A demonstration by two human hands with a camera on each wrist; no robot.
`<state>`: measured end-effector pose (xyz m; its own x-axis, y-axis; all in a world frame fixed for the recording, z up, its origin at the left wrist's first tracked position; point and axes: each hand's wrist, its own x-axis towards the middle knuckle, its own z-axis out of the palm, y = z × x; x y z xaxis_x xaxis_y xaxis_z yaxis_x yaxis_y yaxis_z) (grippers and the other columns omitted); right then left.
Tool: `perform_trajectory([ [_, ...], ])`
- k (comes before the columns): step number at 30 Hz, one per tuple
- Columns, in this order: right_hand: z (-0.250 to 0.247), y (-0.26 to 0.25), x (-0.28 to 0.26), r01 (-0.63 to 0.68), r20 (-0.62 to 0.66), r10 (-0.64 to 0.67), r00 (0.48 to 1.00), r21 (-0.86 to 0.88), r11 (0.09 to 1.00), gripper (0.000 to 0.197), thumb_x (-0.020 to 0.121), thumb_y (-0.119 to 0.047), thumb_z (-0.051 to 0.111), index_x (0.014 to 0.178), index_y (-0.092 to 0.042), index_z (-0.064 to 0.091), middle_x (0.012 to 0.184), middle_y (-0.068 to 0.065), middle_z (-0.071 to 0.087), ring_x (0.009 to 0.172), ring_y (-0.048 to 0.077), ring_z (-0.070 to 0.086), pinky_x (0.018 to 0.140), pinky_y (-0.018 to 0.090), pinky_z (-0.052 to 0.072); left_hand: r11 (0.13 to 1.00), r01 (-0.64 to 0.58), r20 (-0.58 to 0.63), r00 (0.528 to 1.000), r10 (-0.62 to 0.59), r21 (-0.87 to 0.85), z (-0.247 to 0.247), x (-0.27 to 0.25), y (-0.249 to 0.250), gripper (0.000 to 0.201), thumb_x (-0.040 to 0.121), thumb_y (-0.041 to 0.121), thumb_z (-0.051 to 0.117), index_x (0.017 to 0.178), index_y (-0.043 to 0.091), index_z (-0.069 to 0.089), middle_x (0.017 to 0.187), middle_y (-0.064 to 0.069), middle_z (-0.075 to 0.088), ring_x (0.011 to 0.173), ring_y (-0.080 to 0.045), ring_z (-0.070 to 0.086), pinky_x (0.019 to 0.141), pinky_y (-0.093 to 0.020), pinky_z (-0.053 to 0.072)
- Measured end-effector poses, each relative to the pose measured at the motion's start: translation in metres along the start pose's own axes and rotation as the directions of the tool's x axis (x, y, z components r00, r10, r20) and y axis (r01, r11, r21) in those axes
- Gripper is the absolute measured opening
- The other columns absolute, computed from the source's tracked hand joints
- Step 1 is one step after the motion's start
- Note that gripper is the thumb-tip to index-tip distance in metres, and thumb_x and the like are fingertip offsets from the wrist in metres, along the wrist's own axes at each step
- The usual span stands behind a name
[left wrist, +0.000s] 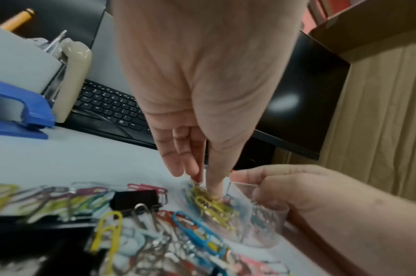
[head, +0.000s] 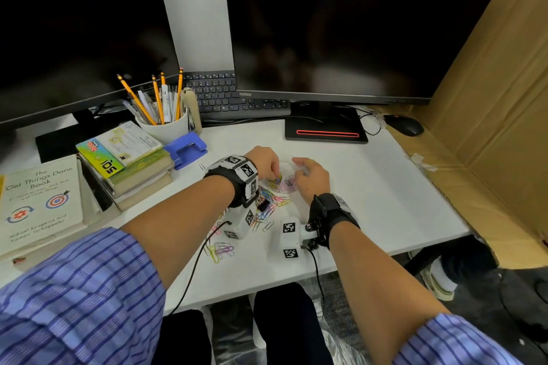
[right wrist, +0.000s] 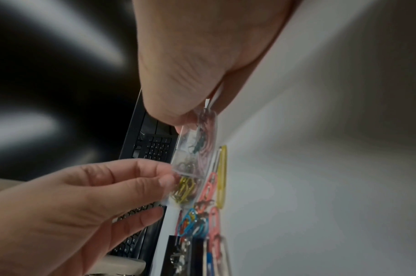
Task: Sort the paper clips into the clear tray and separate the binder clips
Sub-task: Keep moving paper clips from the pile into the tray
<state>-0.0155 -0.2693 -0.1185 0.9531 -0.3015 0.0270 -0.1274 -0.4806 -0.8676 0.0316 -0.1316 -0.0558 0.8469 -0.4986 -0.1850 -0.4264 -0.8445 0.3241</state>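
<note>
clear tray (left wrist: 261,222) — divided, yellow clips (left wrist: 211,205) one side | pink other

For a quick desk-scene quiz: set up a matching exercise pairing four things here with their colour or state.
Things:
1. hole punch
2. binder clip
3. right hand
4. clips under the left hand's fingertips

Colour or state:
A. black, lying among loose paper clips
B. yellow, inside the clear tray
C. blue, beside the pencil cup
D. holding the clear tray's edge

Pairs: 1-C, 2-A, 3-D, 4-B
</note>
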Motion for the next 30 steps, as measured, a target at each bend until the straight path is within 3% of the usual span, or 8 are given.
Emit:
perform_trajectory([
  [7,0.001,-0.001,0.0,0.002,-0.023,-0.001,1.0,0.023,1.0,0.038,0.09,-0.009,0.043,0.123,-0.012,0.063,0.129,0.008,0.061,0.117,0.025,0.057,0.099,0.028,0.044,0.994,0.086,-0.085,0.992,-0.092,-0.071,-0.02,-0.021,-0.007,0.026,0.084,0.006,0.064,0.109,0.005,0.069,0.119,-0.01,0.066,0.112,-0.025,0.06,0.089,-0.027,0.046],
  [9,0.001,-0.001,0.0,0.004,-0.023,-0.003,1.0,0.02,1.0,0.038,0.091,-0.01,0.042,0.123,-0.011,0.062,0.13,0.008,0.06,0.12,0.025,0.055,0.101,0.029,0.043,0.984,0.176,-0.015,0.984,-0.176,0.008,-0.025,-0.033,-0.016,0.028,0.084,0.008,0.065,0.112,0.001,0.068,0.122,-0.011,0.064,0.111,-0.028,0.061,0.091,-0.031,0.048],
  [11,0.002,-0.001,0.0,-0.003,-0.025,0.003,1.0,0.017,1.0,0.039,0.092,-0.011,0.04,0.124,-0.012,0.062,0.13,0.008,0.06,0.12,0.025,0.054,0.101,0.029,0.042,0.977,0.207,0.078,0.974,-0.211,0.05,-0.025,-0.045,-0.025,0.031,0.084,0.012,0.068,0.113,0.002,0.066,0.121,-0.01,0.062,0.101,-0.026,0.061,0.086,-0.03,0.048],
  [14,0.002,-0.002,-0.001,0.013,-0.02,-0.013,1.0,-0.007,1.0,0.038,0.093,-0.013,0.04,0.124,-0.014,0.061,0.132,0.007,0.058,0.12,0.025,0.054,0.1,0.028,0.041,0.997,0.074,0.143,0.987,-0.07,-0.025,-0.014,-0.055,-0.031,0.038,0.08,0.015,0.073,0.116,0.012,0.063,0.115,-0.007,0.058,0.092,-0.015,0.05,0.08,-0.022,0.039],
  [19,-0.001,-0.002,-0.003,0.041,-0.019,-0.042,0.999,-0.054,0.998,0.038,0.093,-0.015,0.041,0.125,-0.015,0.061,0.133,0.006,0.058,0.117,0.025,0.055,0.098,0.028,0.042,0.993,-0.047,0.255,0.967,0.017,0.112,0.006,-0.052,-0.023,0.064,0.072,0.019,0.079,0.129,0.019,0.048,0.127,-0.01,0.044,0.116,-0.025,0.05,0.101,-0.035,0.044],
  [23,-0.002,-0.002,-0.003,0.04,-0.014,-0.041,0.999,-0.045,0.998,0.037,0.093,-0.015,0.042,0.125,-0.015,0.061,0.133,0.006,0.058,0.116,0.024,0.056,0.096,0.027,0.042,0.983,-0.057,0.237,0.971,0.014,0.175,0.004,-0.053,-0.021,0.05,0.078,0.008,0.068,0.124,0.015,0.05,0.127,-0.011,0.042,0.111,-0.031,0.054,0.094,-0.038,0.048],
  [26,-0.001,-0.001,-0.004,0.035,-0.018,-0.035,0.999,-0.021,0.999,0.036,0.093,-0.015,0.043,0.124,-0.016,0.061,0.132,0.006,0.058,0.116,0.024,0.056,0.097,0.029,0.043,0.985,-0.041,0.169,0.986,0.013,0.167,0.003,-0.056,-0.028,0.039,0.084,0.0,0.056,0.121,0.011,0.054,0.125,-0.014,0.047,0.113,-0.032,0.053,0.095,-0.036,0.044],
  [30,0.0,-0.001,-0.003,0.032,-0.023,-0.032,0.999,-0.013,0.999,0.036,0.093,-0.015,0.043,0.123,-0.016,0.062,0.13,0.007,0.059,0.116,0.025,0.056,0.098,0.031,0.044,0.996,-0.004,0.131,0.991,-0.008,0.089,0.001,-0.059,-0.035,0.04,0.085,0.005,0.055,0.124,0.013,0.051,0.125,-0.014,0.048,0.116,-0.03,0.051,0.1,-0.036,0.043],
])
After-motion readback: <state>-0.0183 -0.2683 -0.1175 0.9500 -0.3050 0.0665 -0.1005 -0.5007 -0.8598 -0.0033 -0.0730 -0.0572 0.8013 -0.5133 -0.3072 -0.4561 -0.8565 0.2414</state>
